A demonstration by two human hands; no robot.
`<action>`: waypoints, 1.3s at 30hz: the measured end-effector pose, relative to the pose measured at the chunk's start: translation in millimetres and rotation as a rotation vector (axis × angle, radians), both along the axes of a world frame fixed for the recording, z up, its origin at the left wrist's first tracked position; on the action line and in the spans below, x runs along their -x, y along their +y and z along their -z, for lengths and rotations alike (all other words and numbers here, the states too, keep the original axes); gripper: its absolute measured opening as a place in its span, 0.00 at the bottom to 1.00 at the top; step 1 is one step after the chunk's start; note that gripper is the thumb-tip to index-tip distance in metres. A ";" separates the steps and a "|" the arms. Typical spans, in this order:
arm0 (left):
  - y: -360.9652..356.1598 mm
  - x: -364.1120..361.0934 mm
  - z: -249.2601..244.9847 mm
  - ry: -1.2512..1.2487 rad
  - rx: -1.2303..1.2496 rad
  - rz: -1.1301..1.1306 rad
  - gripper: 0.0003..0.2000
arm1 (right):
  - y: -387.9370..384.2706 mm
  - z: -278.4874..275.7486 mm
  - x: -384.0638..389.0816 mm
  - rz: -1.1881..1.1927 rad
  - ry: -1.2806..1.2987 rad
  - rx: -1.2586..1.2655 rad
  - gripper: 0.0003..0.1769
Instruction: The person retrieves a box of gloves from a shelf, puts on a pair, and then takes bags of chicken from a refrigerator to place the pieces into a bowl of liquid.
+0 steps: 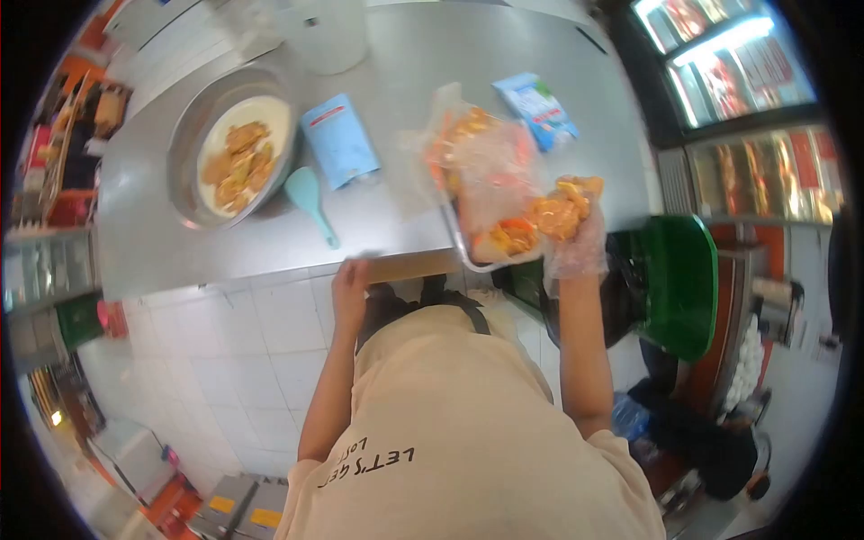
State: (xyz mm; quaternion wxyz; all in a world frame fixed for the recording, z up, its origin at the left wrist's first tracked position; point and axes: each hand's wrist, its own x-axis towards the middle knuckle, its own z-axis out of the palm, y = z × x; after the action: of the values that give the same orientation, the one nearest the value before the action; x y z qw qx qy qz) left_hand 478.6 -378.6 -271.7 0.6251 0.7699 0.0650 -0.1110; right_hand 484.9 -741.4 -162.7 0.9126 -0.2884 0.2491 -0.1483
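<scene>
My right hand, in a clear plastic glove, is closed around a piece of orange marinated chicken by the right edge of a tray. More of the coated chicken lies in the tray, partly covered by a crumpled clear plastic bag. At the table's front edge is my left hand, bare and blurred, its fingers not clear enough to read. A metal bowl to the left holds chicken pieces in white flour or batter.
Between bowl and tray lie a light blue packet and a turquoise rice paddle. Another blue packet sits behind the tray on the metal table. A white container stands at the back. Below right is a green bin.
</scene>
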 end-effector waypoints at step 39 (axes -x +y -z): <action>33.8 -88.8 -63.6 0.093 -0.242 0.560 0.21 | 16.6 8.3 -7.7 -0.914 0.535 1.822 0.14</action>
State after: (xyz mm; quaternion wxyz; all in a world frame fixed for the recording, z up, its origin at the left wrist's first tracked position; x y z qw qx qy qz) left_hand 567.4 -344.9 -208.0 0.4703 0.8208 -0.1086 -0.3055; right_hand 492.6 -724.8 -171.0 0.2354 -0.9550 0.1042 0.1470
